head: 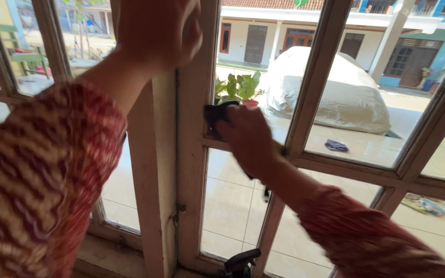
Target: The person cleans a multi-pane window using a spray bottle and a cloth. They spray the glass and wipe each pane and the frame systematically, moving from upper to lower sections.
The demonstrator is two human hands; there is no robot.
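My right hand point(248, 136) presses a dark crumpled cloth point(216, 114) onto the white wooden window frame point(194, 154), fingers closed around it, at 9 o'clock of the pane. My left hand point(158, 31), at 12 o'clock, rests flat against the upright post; its fingers are out of view, can't tell grip.

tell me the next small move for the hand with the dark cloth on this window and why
Probably slide the right hand and its dark cloth rightward along the horizontal window bar. The cloth sits at the bar's left end, against the upright frame post, and the bar runs on unwiped to the right. The left hand rests on the frame higher up.
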